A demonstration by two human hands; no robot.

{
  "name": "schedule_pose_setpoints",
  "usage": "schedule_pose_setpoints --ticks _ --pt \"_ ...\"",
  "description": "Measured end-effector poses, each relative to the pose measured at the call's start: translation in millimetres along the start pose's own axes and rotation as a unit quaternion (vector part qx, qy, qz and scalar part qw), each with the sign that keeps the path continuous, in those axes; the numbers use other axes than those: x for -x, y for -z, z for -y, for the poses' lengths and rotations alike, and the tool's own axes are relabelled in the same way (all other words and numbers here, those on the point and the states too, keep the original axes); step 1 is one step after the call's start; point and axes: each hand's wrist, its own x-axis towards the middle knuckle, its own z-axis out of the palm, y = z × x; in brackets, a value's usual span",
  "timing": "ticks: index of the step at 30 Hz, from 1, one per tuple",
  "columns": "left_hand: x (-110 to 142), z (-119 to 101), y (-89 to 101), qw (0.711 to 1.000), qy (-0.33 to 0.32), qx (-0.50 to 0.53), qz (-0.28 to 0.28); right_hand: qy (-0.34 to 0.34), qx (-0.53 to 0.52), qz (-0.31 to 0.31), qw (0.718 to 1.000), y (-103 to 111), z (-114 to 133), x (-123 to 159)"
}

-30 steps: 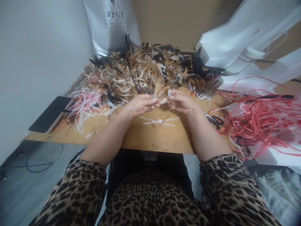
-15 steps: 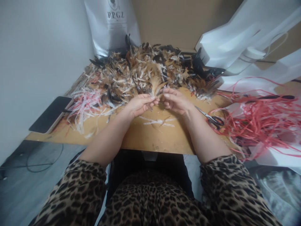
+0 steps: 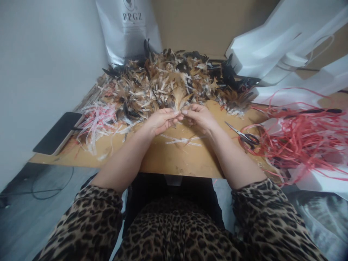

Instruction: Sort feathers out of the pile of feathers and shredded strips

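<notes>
A small tan feather bunch stands upright between my two hands, its base at my fingertips. My left hand pinches that base from the left. From the right, my right hand has its thumb and finger closed on the same base, close to the left fingertips. Quill ends below the pinch are mostly hidden by fingers. Under the hands, thin white strips lie crossed on the brown tabletop. Just beyond the hands rises a large heap of brown, black and white feathers.
Open scissors lie to the right, beside a tangle of red and white strips. On the left are a phone and pink-white strips. A silver bag and white plastic sheets stand behind.
My right hand has moved left, and its fingertips have come in to the base of the feather bunch. My left hand keeps its pinch in about the same place.
</notes>
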Motion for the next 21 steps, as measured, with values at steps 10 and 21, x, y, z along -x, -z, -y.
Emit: schedule_pose_setpoints --ticks 10,21 --pt "3.5 -3.3 -2.5 1.000 0.014 -0.023 -0.010 0.016 -0.026 -0.011 0.999 6.8 5.0 -1.6" --pt "4.3 -1.1 -4.3 0.998 0.019 -0.059 -0.010 0.053 0.014 -0.040 0.998 4.4 2.2 -3.3"
